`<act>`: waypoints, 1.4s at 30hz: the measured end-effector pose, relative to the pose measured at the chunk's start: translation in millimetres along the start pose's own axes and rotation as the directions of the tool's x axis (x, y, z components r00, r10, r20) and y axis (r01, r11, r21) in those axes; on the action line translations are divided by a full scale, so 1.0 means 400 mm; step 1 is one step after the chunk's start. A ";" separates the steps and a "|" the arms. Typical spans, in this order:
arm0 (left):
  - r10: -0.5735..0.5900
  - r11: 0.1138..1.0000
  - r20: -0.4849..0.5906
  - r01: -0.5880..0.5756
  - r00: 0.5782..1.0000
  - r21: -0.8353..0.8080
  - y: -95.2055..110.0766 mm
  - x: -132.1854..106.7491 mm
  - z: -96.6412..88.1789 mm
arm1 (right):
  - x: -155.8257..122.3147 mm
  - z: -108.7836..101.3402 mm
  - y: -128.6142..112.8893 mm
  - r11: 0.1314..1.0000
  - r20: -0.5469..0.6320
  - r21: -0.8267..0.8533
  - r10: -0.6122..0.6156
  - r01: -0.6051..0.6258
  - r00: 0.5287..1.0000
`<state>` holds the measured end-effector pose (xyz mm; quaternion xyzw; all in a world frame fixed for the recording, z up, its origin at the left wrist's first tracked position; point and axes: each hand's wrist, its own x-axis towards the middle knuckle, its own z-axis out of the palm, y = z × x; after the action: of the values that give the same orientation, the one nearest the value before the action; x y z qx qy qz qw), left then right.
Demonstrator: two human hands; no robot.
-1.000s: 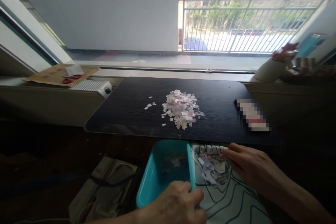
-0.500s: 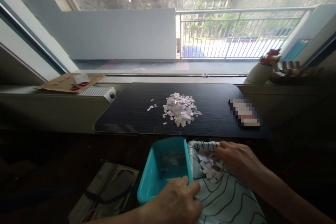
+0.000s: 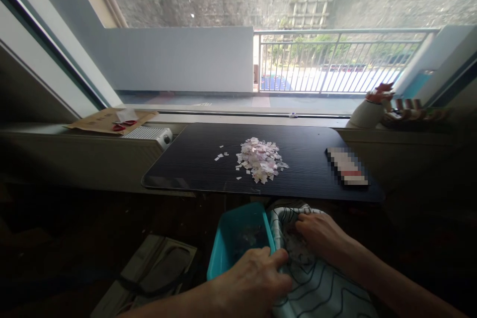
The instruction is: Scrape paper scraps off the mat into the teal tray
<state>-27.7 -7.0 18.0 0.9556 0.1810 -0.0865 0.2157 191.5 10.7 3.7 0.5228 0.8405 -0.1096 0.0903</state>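
Observation:
My left hand (image 3: 257, 278) is closed around the right rim of a teal plastic bin (image 3: 219, 253), where the rim meets a pale cloth with wavy dark lines (image 3: 328, 285). Dark, indistinct bits lie on the bin's floor. In a hollow of the cloth are small paper scraps (image 3: 296, 248), blurred and in shade. My right hand (image 3: 322, 231) reaches into that hollow, fingers curled together beside the cloth's far edge; what they hold, if anything, is hidden. Beyond both hands, a heap of cut paper scraps (image 3: 261, 159) sits on a black tabletop (image 3: 194, 174).
A phone-shaped object, pixelated (image 3: 347, 166), lies at the tabletop's right. Red-handled scissors (image 3: 124, 125) rest on a brown paper envelope (image 3: 100, 121) at the left sill. A white vase (image 3: 367, 113) stands by the window at right. Boxes (image 3: 156, 263) are low at left.
My right hand has moved left and slightly down from the cloth's edge into the hollow. The scraps there are now more shaded and covered. My left hand stays at the bin's rim; the view has shifted slightly.

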 end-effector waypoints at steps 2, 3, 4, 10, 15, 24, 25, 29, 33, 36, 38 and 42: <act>-0.014 1.000 -0.023 0.013 1.000 -0.022 -0.009 -0.005 -0.009 | -0.014 -0.021 0.013 1.000 -0.004 0.017 0.003 -0.003 1.000; -0.021 0.999 -0.046 0.020 0.999 -0.030 -0.014 -0.008 -0.016 | -0.023 -0.036 0.020 0.999 -0.015 0.034 0.003 -0.002 1.000; -0.028 0.999 -0.072 0.025 0.997 -0.037 -0.019 -0.012 -0.024 | -0.031 -0.052 0.026 0.998 -0.038 0.060 -0.001 0.003 0.999; -0.023 1.000 -0.175 0.019 0.984 -0.021 -0.041 -0.011 -0.082 | -0.040 -0.123 0.056 0.992 -0.131 0.117 0.051 -0.036 0.990; 0.039 0.995 -0.074 -0.032 0.997 0.090 -0.035 0.009 -0.097 | -0.017 -0.134 0.084 0.989 -0.124 0.130 0.091 -0.075 0.988; 0.147 0.959 -0.093 -0.119 0.985 0.256 -0.034 0.027 -0.047 | 0.043 -0.155 0.169 0.918 -0.279 0.397 0.131 -0.010 0.951; 0.149 0.959 -0.094 -0.121 0.984 0.255 -0.038 0.028 -0.038 | 0.053 -0.149 0.173 0.912 -0.289 0.410 0.134 -0.003 0.948; 0.147 0.970 -0.074 -0.129 0.986 0.207 -0.047 0.021 -0.032 | 0.073 -0.125 0.173 0.900 -0.293 0.436 0.124 0.017 0.948; 0.108 0.983 -0.077 -0.094 0.991 0.159 -0.041 0.004 -0.055 | 0.073 -0.122 0.161 0.896 -0.301 0.443 0.121 0.026 0.946; 0.069 0.989 -0.094 -0.055 0.993 0.140 -0.040 -0.005 -0.059 | 0.087 -0.135 0.149 0.900 -0.329 0.434 0.111 0.045 0.938; 0.064 0.987 -0.097 -0.048 0.993 0.154 -0.041 -0.007 -0.056 | 0.108 -0.145 0.137 0.905 -0.346 0.422 0.101 0.058 0.933; 0.086 0.979 -0.077 -0.070 0.993 0.194 -0.044 -0.004 -0.063 | 0.157 -0.153 0.116 0.916 -0.365 0.389 0.061 0.093 0.929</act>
<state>-33.6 18.5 34.1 0.9811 0.1434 -0.0541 0.1183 203.2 101.7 41.6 0.5343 0.8064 -0.1792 -0.1793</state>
